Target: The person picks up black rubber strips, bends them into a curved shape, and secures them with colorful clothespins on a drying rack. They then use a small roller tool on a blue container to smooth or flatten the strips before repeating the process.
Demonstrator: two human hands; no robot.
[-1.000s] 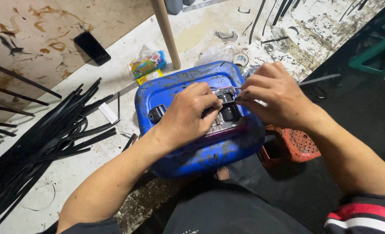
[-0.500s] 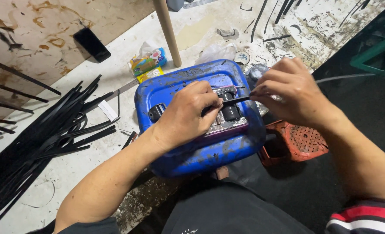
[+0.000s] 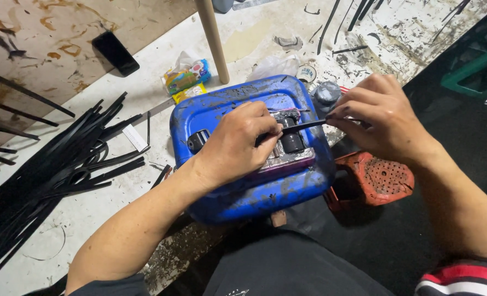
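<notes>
Atop blue jerrycan (image 3: 238, 192): black strip (image 3: 303, 126), fingers (image 3: 265, 129).

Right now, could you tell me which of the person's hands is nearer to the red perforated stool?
Right. The right hand hovers just above the red stool, pinching a black strip; the left hand rests farther away on the blue container.

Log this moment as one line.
left hand: pressing black strip on blue jerrycan | right hand: pinching strip's far end | nearby: pile of black strips, red stool, phone
</notes>
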